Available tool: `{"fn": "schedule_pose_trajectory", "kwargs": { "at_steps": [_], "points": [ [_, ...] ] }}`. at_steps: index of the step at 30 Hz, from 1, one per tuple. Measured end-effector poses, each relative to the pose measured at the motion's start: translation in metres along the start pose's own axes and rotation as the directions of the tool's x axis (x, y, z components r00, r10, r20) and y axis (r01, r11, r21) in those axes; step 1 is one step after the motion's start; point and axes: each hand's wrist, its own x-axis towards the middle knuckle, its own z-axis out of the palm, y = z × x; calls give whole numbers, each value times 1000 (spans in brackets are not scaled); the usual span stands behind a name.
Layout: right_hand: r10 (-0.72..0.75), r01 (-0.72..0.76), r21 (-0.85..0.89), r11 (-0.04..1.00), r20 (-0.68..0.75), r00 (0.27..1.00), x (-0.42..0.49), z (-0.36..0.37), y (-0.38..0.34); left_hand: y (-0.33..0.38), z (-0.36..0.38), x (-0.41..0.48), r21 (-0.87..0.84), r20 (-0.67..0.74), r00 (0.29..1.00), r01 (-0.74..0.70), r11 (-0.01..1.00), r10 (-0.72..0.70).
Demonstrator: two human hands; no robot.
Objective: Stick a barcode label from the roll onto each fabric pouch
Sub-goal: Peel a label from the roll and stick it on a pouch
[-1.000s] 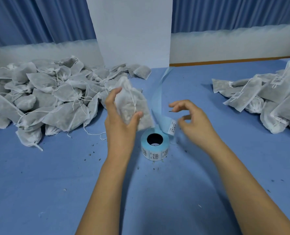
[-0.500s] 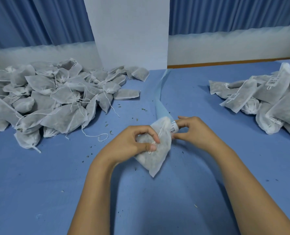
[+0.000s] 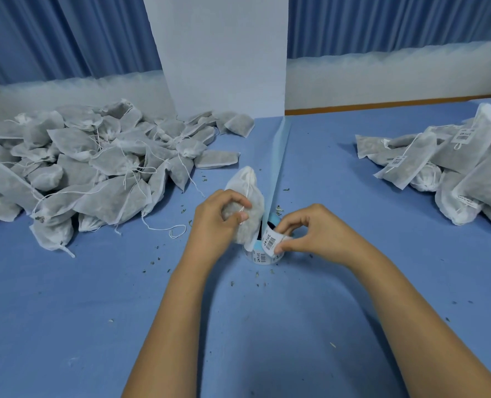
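My left hand (image 3: 218,216) grips a white fabric pouch (image 3: 245,183) upright at the table's middle, its top sticking up above my fingers. Right beside it, my right hand (image 3: 304,231) pinches a white barcode label (image 3: 270,242) between thumb and fingertips. The label roll (image 3: 260,257) sits on the blue table just below both hands, mostly hidden by them. A long strip of blue backing paper (image 3: 278,156) runs from the roll away toward the back.
A big heap of unlabelled pouches (image 3: 89,170) with loose strings fills the left side. Labelled pouches (image 3: 451,165) are piled at the right. A white upright panel (image 3: 221,53) stands at the back. Small dark crumbs dot the blue cloth (image 3: 95,311).
My left hand brought the pouch down from the heap and now holds it upright by the roll. My right hand closed on the label and holds it over the roll.
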Motion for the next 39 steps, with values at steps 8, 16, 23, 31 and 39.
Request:
{"fn": "schedule_pose_trajectory", "kwargs": {
  "at_steps": [8,16,23,31,39],
  "points": [
    [21,2,144,990,-156,987,3,11,1,5,19,9,44,-406,908,-88,995,99],
    [130,-18,355,935,-295,947,8,10,8,16,29,-12,150,-85,922,-364,919,378],
    [111,3,420,908,-247,963,4,3,8,14,29,-13,94,59,951,-308,947,303],
    [7,72,292,954,-261,965,4,4,5,18,25,-11,-151,10,997,-73,986,76],
    [-16,71,211,975,-255,967,4,4,4,23,21,-12,-168,20,999,-44,985,48]
  ]
}}
